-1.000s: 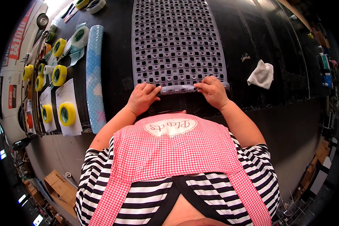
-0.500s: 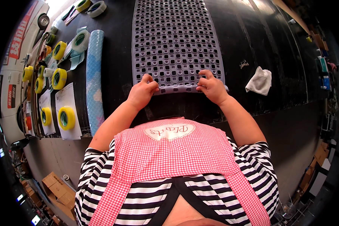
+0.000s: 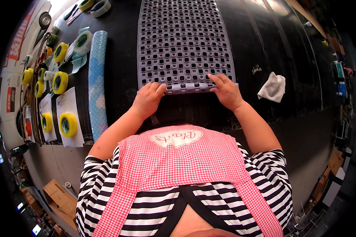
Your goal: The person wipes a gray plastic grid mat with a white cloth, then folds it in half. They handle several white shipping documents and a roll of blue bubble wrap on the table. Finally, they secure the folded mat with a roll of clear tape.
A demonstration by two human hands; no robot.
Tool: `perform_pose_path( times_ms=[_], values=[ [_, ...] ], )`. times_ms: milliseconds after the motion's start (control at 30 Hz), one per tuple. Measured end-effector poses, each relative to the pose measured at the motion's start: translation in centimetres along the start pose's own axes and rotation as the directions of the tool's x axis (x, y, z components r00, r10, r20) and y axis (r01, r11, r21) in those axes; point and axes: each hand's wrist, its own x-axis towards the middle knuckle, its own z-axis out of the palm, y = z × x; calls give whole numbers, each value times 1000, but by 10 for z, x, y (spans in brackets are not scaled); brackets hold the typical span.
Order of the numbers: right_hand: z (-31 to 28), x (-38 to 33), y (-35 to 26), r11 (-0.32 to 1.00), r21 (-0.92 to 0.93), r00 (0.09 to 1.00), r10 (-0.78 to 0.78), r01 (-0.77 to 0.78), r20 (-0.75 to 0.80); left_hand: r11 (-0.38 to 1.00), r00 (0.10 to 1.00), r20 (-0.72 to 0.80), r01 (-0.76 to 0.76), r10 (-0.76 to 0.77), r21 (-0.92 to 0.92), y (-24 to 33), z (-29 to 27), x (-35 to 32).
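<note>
A long grey-purple mat [image 3: 186, 47] full of square holes stretches away from me across the black table. Its near edge is curled over into a small roll between my hands. My left hand [image 3: 149, 98] grips the left end of that roll, fingers bent over the top. At the right end my right hand [image 3: 227, 91] holds the roll, thumb below and fingers reaching over onto the mat. Parts of the rolled edge are hidden under my fingers.
Left of the mat lies a blue patterned roll [image 3: 97, 79]. Beyond it are several yellow tape rolls [image 3: 68, 125], some on white paper sheets [image 3: 76, 106]. A crumpled white cloth [image 3: 273, 87] rests to the right on the black table [image 3: 261, 47].
The mat's near edge is curled over further, the roll now slightly farther from me. My fingers have gone from pinching upright to lying over the roll.
</note>
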Motion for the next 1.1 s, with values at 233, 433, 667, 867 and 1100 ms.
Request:
perform_pose_path(
  times_ms=[233, 433, 667, 867, 1100],
  values=[
    [3, 43, 32, 951, -282, 974, -172, 126, -145, 971, 986, -147, -44, 80, 234, -16, -8, 44],
    [17, -9, 1, 963, -254, 995, 70, -88, -77, 993, 999, -39, 26, -22, 119, 6, 1, 9],
    [29, 43, 30, 908, -393, 983, 178, -144, 52, 948, 940, 126, 309, -317, 78, -7, 5, 64],
    [27, 138, 79, 920, -380, 982, 28, -98, -185, 936, 939, 35, 336, -342, 106, -73, 9, 148],
    [45, 109, 56, 919, -395, 964, -92, -15, -251, 969, 944, -223, 249, -242, 3, -81, 18, 162]
  ],
)
